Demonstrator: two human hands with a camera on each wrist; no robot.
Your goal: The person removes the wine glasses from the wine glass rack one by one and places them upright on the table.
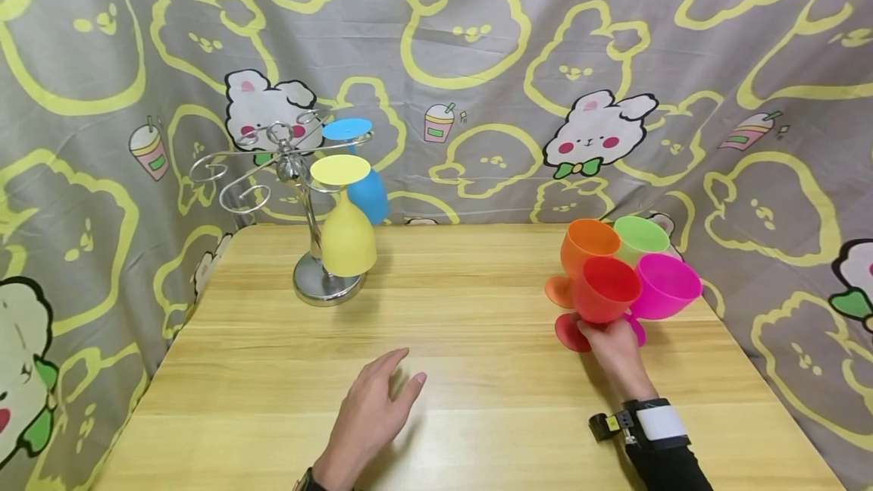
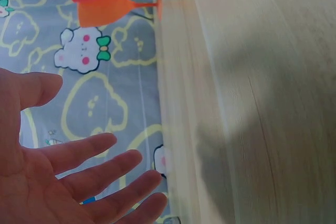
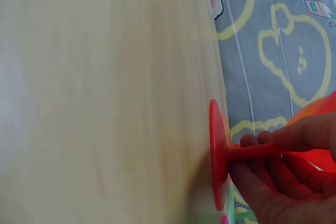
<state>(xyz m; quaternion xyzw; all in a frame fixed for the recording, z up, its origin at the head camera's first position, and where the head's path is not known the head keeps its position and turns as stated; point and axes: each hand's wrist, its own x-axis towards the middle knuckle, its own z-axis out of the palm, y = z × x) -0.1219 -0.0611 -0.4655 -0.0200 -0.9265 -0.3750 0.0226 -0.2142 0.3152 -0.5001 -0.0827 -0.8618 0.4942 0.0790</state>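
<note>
My right hand [image 1: 612, 351] grips the stem of a red goblet [image 1: 607, 290], thumb on one side and fingers round the other. In the right wrist view the goblet's round foot [image 3: 216, 156] is close over the tabletop. Around it stand an orange goblet [image 1: 588, 245], a green goblet [image 1: 644, 237] and a magenta goblet [image 1: 668, 286], all mouth up. My left hand [image 1: 371, 408] hovers above the front of the table, fingers spread and holding nothing; its palm [image 2: 31, 187] shows in the left wrist view.
A chrome stemware rack [image 1: 310, 226] with curled arms stands at the back left. A yellow goblet [image 1: 348, 237] and a blue goblet [image 1: 371, 195] hang upside down from it. The wooden table [image 1: 470, 339] backs onto a patterned grey curtain [image 1: 477, 36].
</note>
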